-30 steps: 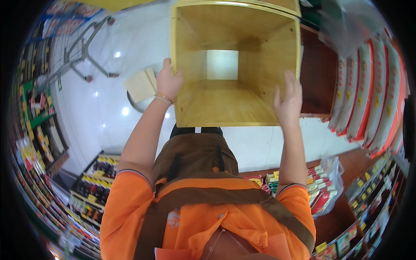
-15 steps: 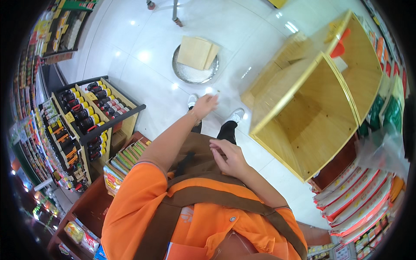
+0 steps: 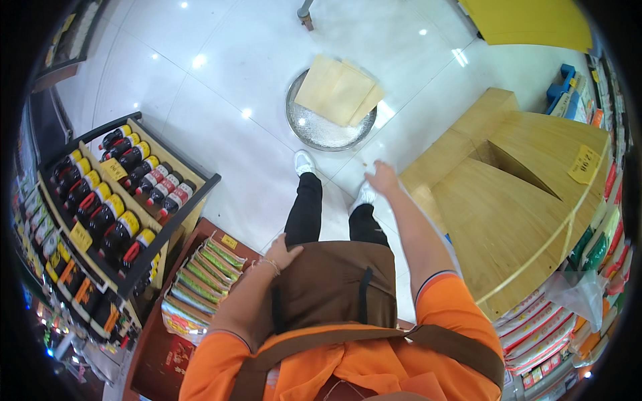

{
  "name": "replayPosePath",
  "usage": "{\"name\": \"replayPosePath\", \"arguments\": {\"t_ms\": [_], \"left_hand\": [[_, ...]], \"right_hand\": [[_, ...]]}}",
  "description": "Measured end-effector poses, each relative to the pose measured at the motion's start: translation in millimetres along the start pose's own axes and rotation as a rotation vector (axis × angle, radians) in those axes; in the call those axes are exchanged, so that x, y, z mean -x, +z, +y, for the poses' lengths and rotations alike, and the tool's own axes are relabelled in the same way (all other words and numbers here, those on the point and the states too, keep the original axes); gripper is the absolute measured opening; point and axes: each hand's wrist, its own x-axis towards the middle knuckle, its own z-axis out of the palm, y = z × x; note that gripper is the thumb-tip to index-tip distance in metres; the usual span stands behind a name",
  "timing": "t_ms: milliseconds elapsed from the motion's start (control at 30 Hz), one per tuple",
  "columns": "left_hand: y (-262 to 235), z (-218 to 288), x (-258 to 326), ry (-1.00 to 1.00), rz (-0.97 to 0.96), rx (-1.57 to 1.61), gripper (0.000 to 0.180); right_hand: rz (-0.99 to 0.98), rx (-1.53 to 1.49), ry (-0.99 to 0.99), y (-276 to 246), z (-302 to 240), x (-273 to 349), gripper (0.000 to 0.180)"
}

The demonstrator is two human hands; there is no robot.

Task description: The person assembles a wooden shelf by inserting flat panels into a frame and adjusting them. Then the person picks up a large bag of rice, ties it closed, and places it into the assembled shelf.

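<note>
My left hand (image 3: 283, 253) hangs low beside the brown apron (image 3: 334, 281), holding nothing that I can see, its fingers loosely apart. My right hand (image 3: 382, 178) reaches forward above my right white shoe (image 3: 363, 194), with loosely bent fingers and nothing visible in them. On the floor ahead lies a round metal pan (image 3: 291, 123) with whitish contents (image 3: 328, 134). Flat tan sheets, like cardboard (image 3: 334, 90), rest on the pan and cover much of it. Neither hand touches the pan or the sheets.
A wooden display bin (image 3: 495, 200) stands at the right, stacked red-and-white bags (image 3: 542, 334) beyond it. At the left is a tilted rack (image 3: 212, 184) of dark bottles, with a reddish shelf (image 3: 204, 230) of packets nearby. A caster leg (image 3: 305, 20) and a yellow panel (image 3: 528, 23) are farther off.
My left hand has drawn back to the apron's side while my right has stretched forward. The wooden bin, whose open compartments faced me, now shows a broad wooden surface. My view has shifted.
</note>
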Motion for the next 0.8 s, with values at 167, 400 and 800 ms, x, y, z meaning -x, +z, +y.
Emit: {"name": "replayPosePath", "arguments": {"t_ms": [167,400,800], "left_hand": [[10,7,-26,0.04,0.171,0.08,0.086],[-12,25,-52,0.086,0.363,0.07,0.07],[-13,36,-56,0.1,0.373,0.117,0.063]], "right_hand": [[0.128,0.247,0.06,-46,-14,-173,0.071],[0.182,0.29,0.09,-75,-41,-367,0.098],[0.081,-0.036,-0.449,-64,-38,-314,0.045]]}}
